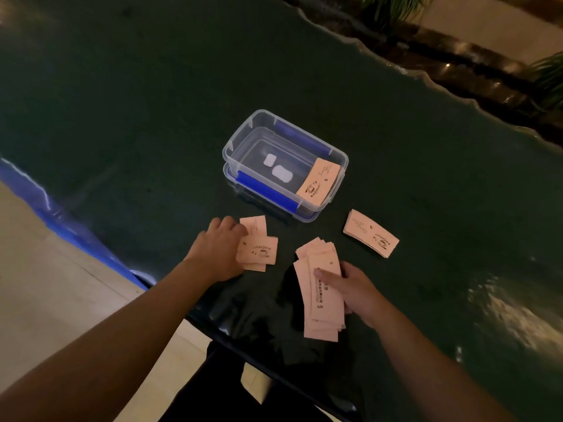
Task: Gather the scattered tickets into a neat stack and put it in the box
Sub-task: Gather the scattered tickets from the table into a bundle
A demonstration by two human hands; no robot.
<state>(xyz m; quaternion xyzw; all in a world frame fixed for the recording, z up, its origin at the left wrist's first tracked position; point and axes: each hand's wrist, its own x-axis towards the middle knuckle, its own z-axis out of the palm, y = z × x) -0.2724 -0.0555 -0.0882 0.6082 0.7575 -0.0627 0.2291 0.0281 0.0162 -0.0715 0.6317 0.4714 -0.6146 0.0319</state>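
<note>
So the right hand (353,287) is gripping a messy fan of tickets (323,293), thumb pressed on top, which looks like the main pile being built up. The left hand (222,242) lies flat over a few loose tickets (259,249) on the dark table (122,117), fingers curled onto them, probably to slide them over toward the fan; not really lifted off the table yet, as far as I can tell. Another little stack (370,233) sits apart on the right, just beside the clear plastic box (240,138). The box is open and already has some tickets (318,181) leaning at its right end. Squaring up that fan looks like the fiddly part.
</note>
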